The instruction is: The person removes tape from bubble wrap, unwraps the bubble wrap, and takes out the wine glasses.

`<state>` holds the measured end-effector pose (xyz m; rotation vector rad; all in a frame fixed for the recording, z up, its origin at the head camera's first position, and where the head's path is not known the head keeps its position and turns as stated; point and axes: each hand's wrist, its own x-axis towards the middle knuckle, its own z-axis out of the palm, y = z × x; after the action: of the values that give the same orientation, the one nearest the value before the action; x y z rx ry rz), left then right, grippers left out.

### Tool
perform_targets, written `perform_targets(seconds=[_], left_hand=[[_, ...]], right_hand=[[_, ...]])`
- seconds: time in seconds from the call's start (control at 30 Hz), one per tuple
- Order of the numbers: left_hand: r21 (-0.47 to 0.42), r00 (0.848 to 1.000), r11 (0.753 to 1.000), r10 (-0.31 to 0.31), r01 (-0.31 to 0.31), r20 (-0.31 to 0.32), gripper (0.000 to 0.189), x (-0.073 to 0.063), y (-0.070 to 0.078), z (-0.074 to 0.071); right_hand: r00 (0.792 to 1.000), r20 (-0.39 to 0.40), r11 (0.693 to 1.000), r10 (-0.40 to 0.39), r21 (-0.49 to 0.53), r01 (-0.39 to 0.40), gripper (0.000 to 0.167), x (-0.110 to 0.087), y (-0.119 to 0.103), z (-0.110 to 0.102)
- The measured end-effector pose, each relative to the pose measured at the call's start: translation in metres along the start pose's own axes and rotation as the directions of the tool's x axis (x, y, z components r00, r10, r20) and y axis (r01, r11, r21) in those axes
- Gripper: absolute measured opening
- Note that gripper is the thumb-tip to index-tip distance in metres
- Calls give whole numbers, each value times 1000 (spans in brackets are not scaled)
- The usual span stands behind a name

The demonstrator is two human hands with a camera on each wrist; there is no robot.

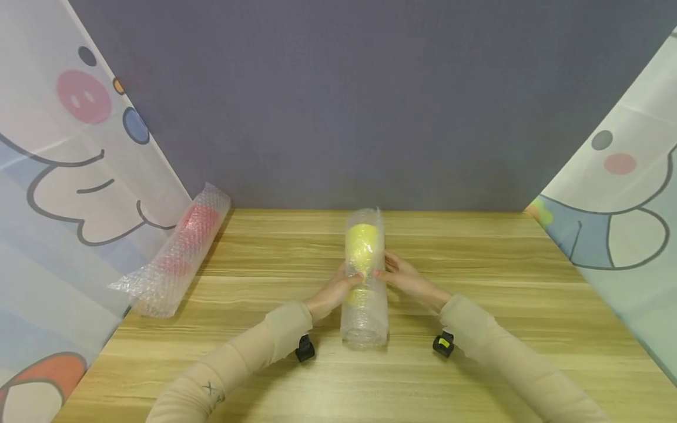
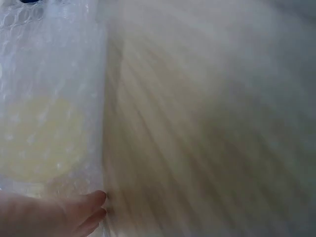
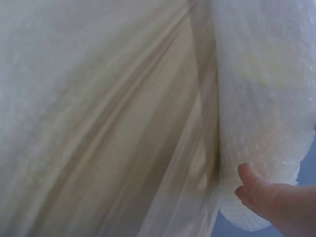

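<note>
A clear bubble-wrap roll (image 1: 364,320) lies lengthwise at the middle of the table, around a yellow object (image 1: 362,242) that is wide at the far end and narrows midway. From the left, my left hand (image 1: 335,290) grips the roll, thumb on top and the other fingers hidden along its side. My right hand (image 1: 410,278) holds the right side the same way, thumb lying over the wrap. The left wrist view shows fingertips (image 2: 94,200) against the plastic, beside a round yellow patch. In the right wrist view, fingertips (image 3: 245,173) press on the wrapped roll.
Another bubble-wrap bundle (image 1: 180,252), with red inside, leans at the table's left edge against a cartoon-printed sheet (image 1: 106,194). A dark grey panel (image 1: 338,106) stands behind the wooden table (image 1: 476,241). A second printed sheet (image 1: 629,205) borders the right side.
</note>
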<state>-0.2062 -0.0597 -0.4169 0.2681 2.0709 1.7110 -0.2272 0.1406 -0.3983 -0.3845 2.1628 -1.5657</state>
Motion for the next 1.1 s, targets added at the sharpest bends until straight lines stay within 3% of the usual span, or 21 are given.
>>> perform_targets(seconds=[0.47,0.77,0.93,1.0,1.1], left_hand=[[21,1000,1000,3,-3,9,70,4,1,13],[57,999,998,-36,37,-20,82,0,9,-2],[106,994,990,97,-90,-56,76,1,26,-14],[160,985,974,169,-160,-44,75,7,30,-19],[253,977,946,213,-202,-18,73,15,35,-24]], right_hand=[[999,-41,999,13,31,-11,83,-14,6,-7],[999,-49,998,-21,60,24,82,-13,8,-8],[998,-54,998,-25,48,28,81,-13,7,-8],[998,-64,999,-27,39,29,79,-13,7,-8],[994,-105,999,-39,21,42,78,-11,7,-7]])
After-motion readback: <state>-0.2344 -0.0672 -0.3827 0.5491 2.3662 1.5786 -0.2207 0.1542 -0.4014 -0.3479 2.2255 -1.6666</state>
